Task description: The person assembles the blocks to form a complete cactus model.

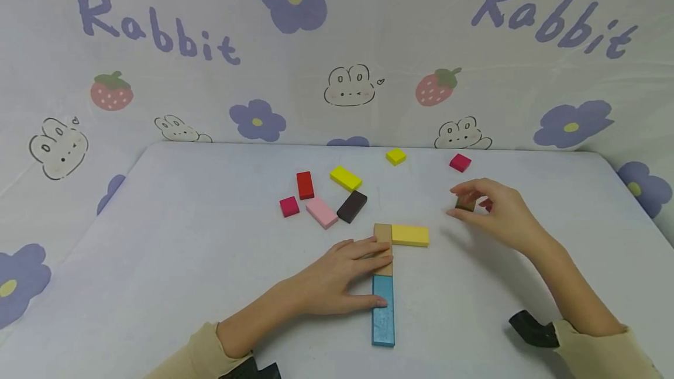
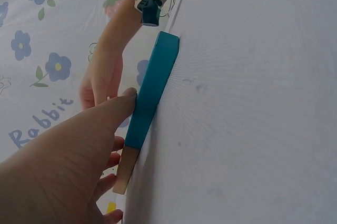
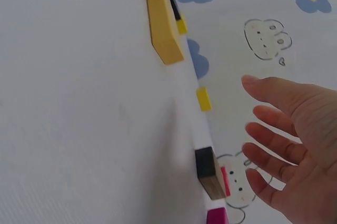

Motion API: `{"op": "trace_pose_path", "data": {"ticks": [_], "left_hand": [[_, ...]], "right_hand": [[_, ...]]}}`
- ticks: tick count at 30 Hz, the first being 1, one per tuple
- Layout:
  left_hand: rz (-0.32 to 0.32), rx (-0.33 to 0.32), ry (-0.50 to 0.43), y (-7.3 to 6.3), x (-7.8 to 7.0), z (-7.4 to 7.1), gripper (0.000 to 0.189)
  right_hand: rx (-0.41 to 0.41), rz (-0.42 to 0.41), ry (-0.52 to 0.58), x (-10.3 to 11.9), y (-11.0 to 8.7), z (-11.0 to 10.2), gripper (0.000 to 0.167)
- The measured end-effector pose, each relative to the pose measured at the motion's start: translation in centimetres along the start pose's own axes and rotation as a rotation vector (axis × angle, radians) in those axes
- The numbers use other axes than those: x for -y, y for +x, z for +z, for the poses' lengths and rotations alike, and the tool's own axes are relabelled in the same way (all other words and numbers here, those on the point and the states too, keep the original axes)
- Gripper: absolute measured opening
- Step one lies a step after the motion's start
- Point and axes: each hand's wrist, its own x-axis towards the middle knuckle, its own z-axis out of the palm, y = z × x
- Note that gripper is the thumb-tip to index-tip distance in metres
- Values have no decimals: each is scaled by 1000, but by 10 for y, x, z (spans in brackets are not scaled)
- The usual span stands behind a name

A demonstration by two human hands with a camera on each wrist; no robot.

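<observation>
My left hand (image 1: 342, 276) rests its fingers on a natural wood block (image 1: 382, 230), its thumb on a long blue block (image 1: 383, 329). These two lie end to end, the blue one nearer me. A light yellow block (image 1: 411, 235) adjoins the wood block's far end, pointing right. My right hand (image 1: 497, 209) hovers at the right with fingers spread around a small brown block (image 1: 466, 203). The right wrist view shows this block, with a dark face (image 3: 206, 163), apart from the fingers. A magenta block (image 3: 217, 216) lies close by, mostly hidden by the hand in the head view.
Farther back lie a red block (image 1: 305, 185), a crimson block (image 1: 289, 207), a pink block (image 1: 321, 213), a dark brown block (image 1: 351, 207) and a bright yellow block (image 1: 346, 178). A small yellow block (image 1: 396, 157) and another crimson block (image 1: 460, 162) sit near the table's back edge.
</observation>
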Motion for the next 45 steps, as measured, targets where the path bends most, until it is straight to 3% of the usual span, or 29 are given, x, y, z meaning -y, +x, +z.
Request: {"op": "trace_pose_path", "data": {"ticks": [4, 14, 24, 36, 45], "left_hand": [[-1, 1, -2, 0, 1, 0, 70], [12, -15, 13, -1, 4, 3, 70], [-6, 1, 7, 0, 2, 1, 71], [2, -4, 8, 0, 3, 2, 70], [-2, 1, 9, 0, 3, 2, 70]], "right_hand": [[-22, 26, -19, -10, 0, -8, 40], [33, 122, -40, -35, -3, -25, 49], [140, 219, -19, -61, -7, -40, 57], [265, 251, 4, -79, -9, -45, 59], [326, 266, 64, -81, -12, -45, 77]]}}
